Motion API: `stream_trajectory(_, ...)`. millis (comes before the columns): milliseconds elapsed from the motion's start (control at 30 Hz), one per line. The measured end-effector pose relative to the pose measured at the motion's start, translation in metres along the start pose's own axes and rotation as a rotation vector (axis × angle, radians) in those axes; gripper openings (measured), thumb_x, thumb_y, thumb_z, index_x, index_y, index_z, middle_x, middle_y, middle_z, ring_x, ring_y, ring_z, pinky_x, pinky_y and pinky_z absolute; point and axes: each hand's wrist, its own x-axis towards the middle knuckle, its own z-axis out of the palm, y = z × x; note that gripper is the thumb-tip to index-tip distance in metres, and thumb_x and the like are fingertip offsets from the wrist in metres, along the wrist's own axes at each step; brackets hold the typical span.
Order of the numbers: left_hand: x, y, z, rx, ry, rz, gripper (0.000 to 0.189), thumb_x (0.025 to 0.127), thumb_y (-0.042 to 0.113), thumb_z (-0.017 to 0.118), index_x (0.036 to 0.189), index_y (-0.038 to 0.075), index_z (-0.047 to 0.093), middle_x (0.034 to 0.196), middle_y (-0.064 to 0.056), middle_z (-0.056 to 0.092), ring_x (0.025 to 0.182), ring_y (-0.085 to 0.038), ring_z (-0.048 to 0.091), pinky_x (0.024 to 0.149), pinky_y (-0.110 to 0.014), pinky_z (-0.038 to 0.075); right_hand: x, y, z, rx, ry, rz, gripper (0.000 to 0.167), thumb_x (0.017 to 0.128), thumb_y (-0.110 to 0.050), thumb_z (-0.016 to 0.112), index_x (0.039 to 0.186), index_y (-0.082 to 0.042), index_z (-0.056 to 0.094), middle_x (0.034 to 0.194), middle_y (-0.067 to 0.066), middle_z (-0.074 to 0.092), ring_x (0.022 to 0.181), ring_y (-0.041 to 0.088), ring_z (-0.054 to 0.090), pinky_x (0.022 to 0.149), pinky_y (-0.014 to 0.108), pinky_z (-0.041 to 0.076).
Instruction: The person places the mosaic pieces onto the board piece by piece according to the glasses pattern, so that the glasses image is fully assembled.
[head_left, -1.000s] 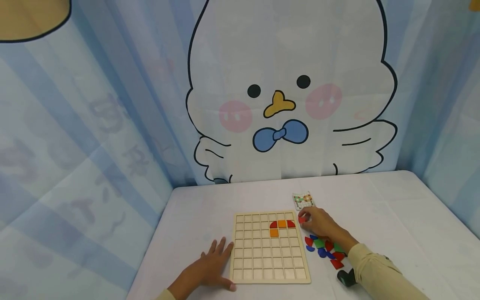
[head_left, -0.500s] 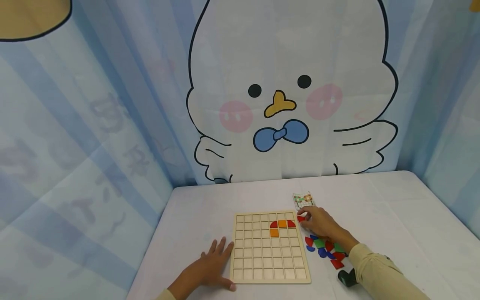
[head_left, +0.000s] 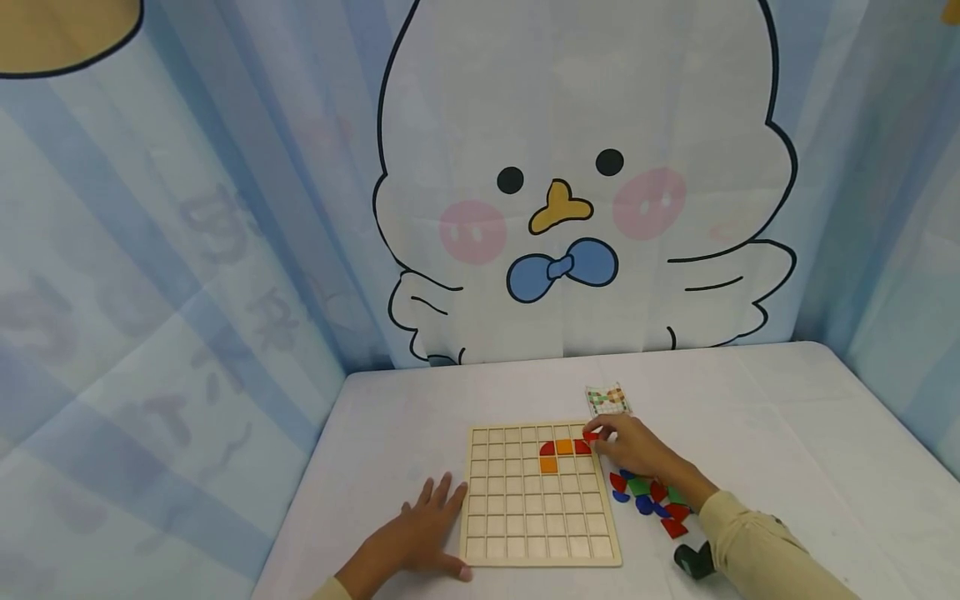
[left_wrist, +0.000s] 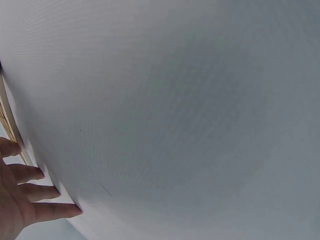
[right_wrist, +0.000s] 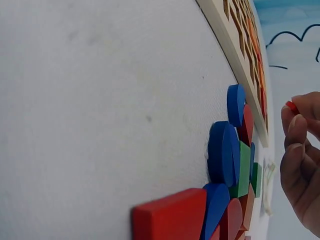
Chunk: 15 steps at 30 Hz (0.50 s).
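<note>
1. Right hand (head_left: pixel 633 443) pinches a red piece (head_left: pixel 591 436) between thumb and fingers, at the right edge of the gridded board (head_left: pixel 525 504), near its far corner.
2. That piece has just shifted leftward, from beside the board to overlapping its edge in the head view; this brings it to the grid, though it is not yet seated in a cell.
3. Near it, two orange squares (head_left: pixel 564 447) fill cells.
4. Left hand (head_left: pixel 427 531), fingers spread and gripping nothing, lies unmoved at the board's left edge.
5. Loose pieces (head_left: pixel 639 487) lie on the surface (head_left: pixel 390 425) to the right.
</note>
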Motion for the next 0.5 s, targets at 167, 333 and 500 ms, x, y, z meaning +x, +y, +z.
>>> stream_trajectory(167, -0.002, 0.002, -0.003, 0.003, -0.005, -0.008, 0.122, 0.066, 0.074, 0.076, 0.160, 0.014, 0.026, 0.167, -0.021, 0.015, 0.150, -0.051, 0.017, 0.104, -0.076, 0.034, -0.001, -0.006, 0.003, 0.068, -0.031, -0.029, 0.018, 0.095, -0.014, 0.068, 0.113, -0.010, 0.070, 0.088, 0.002, 0.065, 0.069, 0.015, 0.055, 0.055, 0.026, 0.050)
stream_trajectory(333, -0.003, 0.003, -0.003, -0.002, -0.006, -0.011, 0.122, 0.066, 0.074, 0.076, 0.160, 0.014, 0.026, 0.167, -0.021, 0.015, 0.151, -0.051, 0.016, 0.105, -0.076, 0.033, -0.002, -0.007, 0.008, 0.130, -0.072, -0.074, 0.020, 0.093, -0.016, 0.071, 0.112, -0.008, 0.071, 0.089, 0.002, 0.066, 0.069, 0.014, 0.057, 0.053, 0.026, 0.052)
stream_trajectory(500, -0.002, 0.003, -0.002, -0.002, -0.001, -0.008, 0.122, 0.066, 0.074, 0.076, 0.160, 0.014, 0.026, 0.167, -0.021, 0.015, 0.150, -0.051, 0.017, 0.105, -0.076, 0.034, -0.003, -0.010, 0.012, 0.134, -0.107, -0.111, 0.021, 0.090, -0.015, 0.073, 0.110, -0.008, 0.073, 0.084, 0.000, 0.065, 0.061, 0.009, 0.055, 0.052, 0.024, 0.048)
